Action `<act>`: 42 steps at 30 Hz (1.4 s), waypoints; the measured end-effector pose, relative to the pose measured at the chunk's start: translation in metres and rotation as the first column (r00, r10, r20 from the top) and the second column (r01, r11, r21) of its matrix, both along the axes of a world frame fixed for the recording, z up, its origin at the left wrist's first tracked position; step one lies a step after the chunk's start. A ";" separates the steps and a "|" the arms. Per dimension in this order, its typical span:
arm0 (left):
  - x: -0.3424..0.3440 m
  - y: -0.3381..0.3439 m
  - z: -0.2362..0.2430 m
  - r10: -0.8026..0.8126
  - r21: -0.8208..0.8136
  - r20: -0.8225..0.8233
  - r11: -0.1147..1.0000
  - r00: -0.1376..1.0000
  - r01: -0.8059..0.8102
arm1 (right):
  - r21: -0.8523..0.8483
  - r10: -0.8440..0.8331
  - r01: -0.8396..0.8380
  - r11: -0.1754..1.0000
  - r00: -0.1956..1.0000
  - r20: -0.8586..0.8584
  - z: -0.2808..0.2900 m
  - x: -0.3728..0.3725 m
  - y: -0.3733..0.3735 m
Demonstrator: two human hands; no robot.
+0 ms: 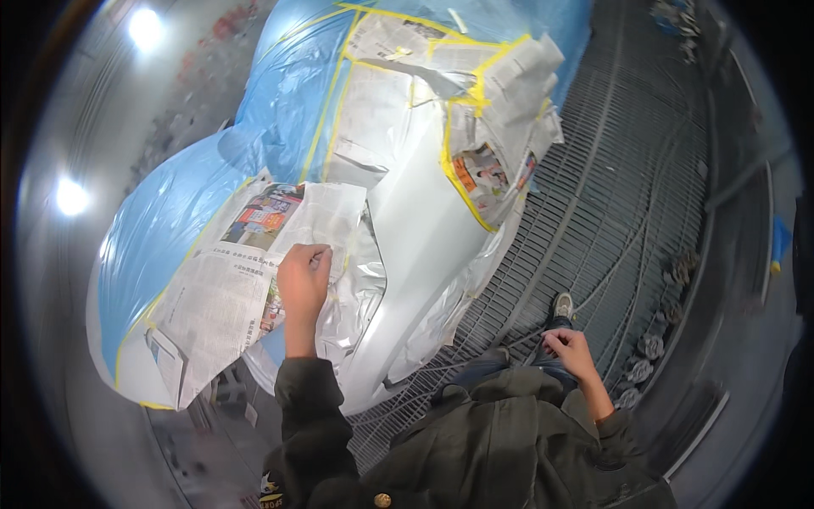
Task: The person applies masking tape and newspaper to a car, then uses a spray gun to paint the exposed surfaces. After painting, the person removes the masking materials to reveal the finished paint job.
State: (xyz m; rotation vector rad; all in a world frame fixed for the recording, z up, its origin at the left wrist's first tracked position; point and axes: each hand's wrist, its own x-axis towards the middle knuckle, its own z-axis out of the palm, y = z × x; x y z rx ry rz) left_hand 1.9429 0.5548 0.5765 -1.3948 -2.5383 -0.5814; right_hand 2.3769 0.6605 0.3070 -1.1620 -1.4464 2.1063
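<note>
We are holding our left hand [303, 278] over newspaper [212, 293] on a masked vehicle body [415, 212]

At centre-left of the frame, our left hand is hovering over or resting on the newspaper; we cannot tell which. Its fingers are sitting curled toward the thumb, and we cannot tell whether they are pinching anything. Our right hand [571, 352] is hanging at lower right, fingers bent, near our shoe [562, 307]; whether it is gripping something is also unclear.

The newspaper is lying across the left of the frame, showing print and coloured pictures. Just right of the left hand, crumpled shiny film [363, 276] is bunching against the vehicle body, whose smooth, pale surface is curving from the centre down to the lower middle. Yellow tape [447, 140] is edging more newspaper at top centre, and blue plastic film [170, 225] is covering parts at left and top.

Our dark jacket [509, 428] is filling the bottom edge. A slatted floor grating [598, 182] is running down the right side. Two bright lamps [147, 30] are glaring at upper left.
</note>
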 end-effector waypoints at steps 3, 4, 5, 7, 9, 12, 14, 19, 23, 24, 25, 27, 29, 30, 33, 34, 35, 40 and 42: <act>-0.024 0.026 -0.015 0.133 -0.130 -0.024 0.982 0.991 -0.135 | -0.028 0.124 -0.122 0.992 0.991 0.047 0.005 -0.009 0.066; -0.033 0.033 -0.023 0.164 -0.172 -0.036 0.971 0.986 -0.167 | -0.038 0.171 -0.169 0.985 0.982 0.075 0.002 -0.010 0.083; -0.042 0.038 -0.031 0.200 -0.221 0.003 0.956 0.980 -0.194 | -0.025 0.221 -0.220 0.975 0.972 0.085 -0.001 -0.014 0.098; -0.054 0.049 -0.045 0.191 -0.263 -0.122 0.940 0.974 -0.217 | -0.060 0.284 -0.280 0.958 0.955 0.082 0.002 -0.024 0.122; -0.063 0.066 -0.053 0.261 -0.316 -0.189 0.897 0.947 -0.310 | -0.085 0.347 -0.341 0.936 0.934 0.084 0.006 -0.040 0.145; -0.076 0.078 -0.062 0.282 -0.289 -0.252 0.891 0.926 -0.350 | -0.110 0.431 -0.428 0.897 0.902 0.010 0.004 -0.071 0.158; -0.083 0.089 -0.064 0.284 -0.358 -0.224 0.866 0.932 -0.349 | -0.113 0.470 -0.466 0.878 0.882 0.018 0.005 -0.096 0.167; -0.104 0.114 -0.075 0.290 -0.471 -0.148 0.820 0.946 -0.325 | -0.065 0.540 -0.537 0.841 0.842 0.021 0.009 -0.148 0.192; -0.112 0.117 -0.093 0.299 -0.393 -0.197 0.848 0.934 -0.355 | -0.050 0.627 -0.625 0.779 0.775 0.084 0.011 -0.172 0.210; -0.113 0.120 -0.092 0.315 -0.379 -0.193 0.850 0.929 -0.367 | -0.085 0.649 -0.643 0.761 0.757 0.079 0.011 -0.178 0.214; -0.112 0.121 -0.090 0.341 -0.376 -0.192 0.841 0.920 -0.390 | -0.120 0.672 -0.662 0.740 0.737 0.073 0.012 -0.184 0.219; -0.109 0.130 -0.087 0.400 -0.354 -0.187 0.825 0.897 -0.441 | -0.175 0.716 -0.698 0.695 0.694 0.074 0.011 -0.201 0.235; -0.106 0.132 -0.073 0.455 -0.276 -0.323 0.793 0.830 -0.542 | -0.172 0.763 -0.746 0.644 0.643 0.069 0.013 -0.221 0.251; -0.106 0.131 -0.067 0.478 -0.238 -0.391 0.773 0.787 -0.588 | -0.174 0.785 -0.768 0.616 0.616 0.063 0.014 -0.231 0.259; -0.104 0.108 -0.063 0.623 -0.227 -0.366 0.661 0.692 -0.715 | -0.137 0.876 -0.865 0.482 0.480 0.047 0.024 -0.258 0.280; -0.101 0.101 -0.062 0.660 -0.243 -0.357 0.618 0.661 -0.748 | -0.125 0.901 -0.893 0.433 0.432 0.040 0.028 -0.268 0.285; -0.098 0.102 -0.059 0.651 -0.222 -0.389 0.621 0.652 -0.752 | -0.099 0.910 -0.905 0.413 0.414 0.013 0.032 -0.279 0.289; -0.095 0.106 -0.061 0.696 -0.145 -0.307 0.640 0.649 -0.755 | 0.231 0.949 -0.920 0.315 0.308 -0.067 0.066 -0.358 0.279; -0.087 0.103 -0.059 0.729 -0.128 -0.293 0.611 0.618 -0.781 | 0.456 0.972 -0.860 0.229 0.229 -0.057 0.103 -0.408 0.267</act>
